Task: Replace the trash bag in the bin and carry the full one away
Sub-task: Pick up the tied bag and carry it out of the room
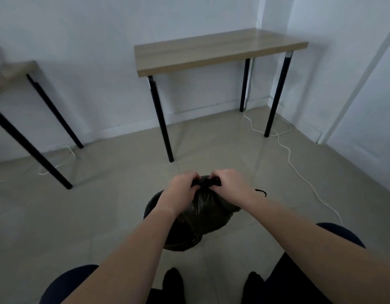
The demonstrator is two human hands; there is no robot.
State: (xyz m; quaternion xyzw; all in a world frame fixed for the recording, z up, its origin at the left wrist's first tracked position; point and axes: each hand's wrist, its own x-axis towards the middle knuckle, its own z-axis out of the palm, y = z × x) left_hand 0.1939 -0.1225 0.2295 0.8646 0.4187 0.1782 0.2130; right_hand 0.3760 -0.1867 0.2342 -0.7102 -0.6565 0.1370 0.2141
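— How many of each thing on the floor?

— One black trash bag [202, 207], full, sitting on the tile floor [101, 216] in front of the person's feet. Two hands: the left hand [183, 187] and right hand [230, 183] both pinch the gathered neck at the top, knuckles nearly touching.

— Furniture?

— Two wooden tables [211, 51] with black legs; one white cable [288, 150] trails beyond the bag.

— Any writing?

— None legible.
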